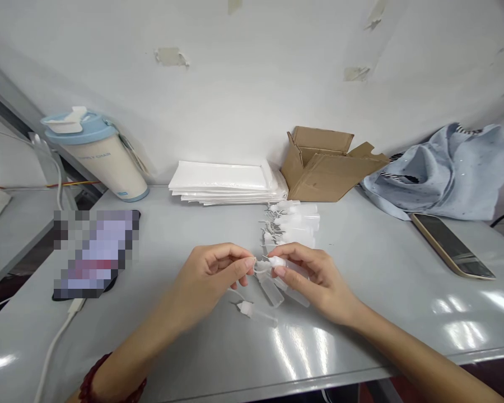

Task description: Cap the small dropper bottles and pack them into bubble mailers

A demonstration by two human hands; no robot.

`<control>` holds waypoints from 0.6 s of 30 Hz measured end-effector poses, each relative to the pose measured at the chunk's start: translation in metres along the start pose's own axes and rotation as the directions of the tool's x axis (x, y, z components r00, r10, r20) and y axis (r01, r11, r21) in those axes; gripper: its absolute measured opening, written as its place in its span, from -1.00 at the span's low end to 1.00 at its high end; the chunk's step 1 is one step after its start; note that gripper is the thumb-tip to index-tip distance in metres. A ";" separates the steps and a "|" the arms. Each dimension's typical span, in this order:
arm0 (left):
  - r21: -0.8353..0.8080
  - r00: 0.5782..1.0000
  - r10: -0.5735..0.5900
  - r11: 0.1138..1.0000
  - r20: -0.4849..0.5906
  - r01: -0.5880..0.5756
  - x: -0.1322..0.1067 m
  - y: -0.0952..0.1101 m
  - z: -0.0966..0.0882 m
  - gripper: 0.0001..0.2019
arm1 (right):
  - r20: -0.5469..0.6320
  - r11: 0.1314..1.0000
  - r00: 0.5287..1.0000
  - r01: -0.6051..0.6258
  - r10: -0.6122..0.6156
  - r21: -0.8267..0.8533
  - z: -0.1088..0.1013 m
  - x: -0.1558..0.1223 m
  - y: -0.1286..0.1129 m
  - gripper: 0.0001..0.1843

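My left hand [212, 274] and my right hand [308, 274] meet over the middle of a grey table [361, 313]. My right hand is closed on a small clear plastic bottle [277, 262] with a needle tip. My left hand pinches a small clear cap [258, 266] at that tip. Two more clear bottles [273, 291] lie under my hands, and a white cap piece [246, 308] lies just in front. A row of several like bottles [294, 224] lies behind my hands.
A stack of white plastic bags [227, 182] and an open cardboard box [323, 165] stand at the back wall. A blue-lidded cup [98, 154] is back left, a blurred phone [92, 252] with a white cable at left. A second phone [451, 246] and blue cloth [445, 170] lie right.
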State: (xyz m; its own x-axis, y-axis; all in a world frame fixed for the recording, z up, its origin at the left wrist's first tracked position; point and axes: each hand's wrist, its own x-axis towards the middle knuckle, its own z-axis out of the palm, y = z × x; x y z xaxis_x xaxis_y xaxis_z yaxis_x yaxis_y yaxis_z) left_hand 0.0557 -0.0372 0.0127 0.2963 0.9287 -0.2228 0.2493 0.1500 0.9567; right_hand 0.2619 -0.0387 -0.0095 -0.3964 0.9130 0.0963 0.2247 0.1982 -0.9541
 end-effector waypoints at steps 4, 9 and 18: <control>-0.009 0.999 -0.002 1.000 0.040 0.003 -0.002 0.002 0.001 -0.80 | 0.017 1.000 1.000 0.001 0.000 -0.018 0.001 -0.001 -0.001 -0.82; -0.023 0.999 -0.001 1.000 0.049 0.002 -0.003 0.004 0.003 -0.79 | 0.041 1.000 0.999 0.004 -0.003 -0.028 0.001 -0.003 -0.002 -0.82; -0.095 0.997 0.004 0.995 0.078 0.004 -0.003 0.001 0.003 -0.80 | 0.049 1.000 0.999 -0.017 0.017 -0.003 0.001 -0.004 -0.005 -0.79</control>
State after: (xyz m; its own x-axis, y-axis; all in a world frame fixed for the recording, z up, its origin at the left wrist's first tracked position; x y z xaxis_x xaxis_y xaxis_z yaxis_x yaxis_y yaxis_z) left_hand 0.0584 -0.0405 0.0138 0.3680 0.9001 -0.2332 0.1616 0.1851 0.9693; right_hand 0.2615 -0.0442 -0.0052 -0.4353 0.8979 0.0659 0.2343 0.1836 -0.9547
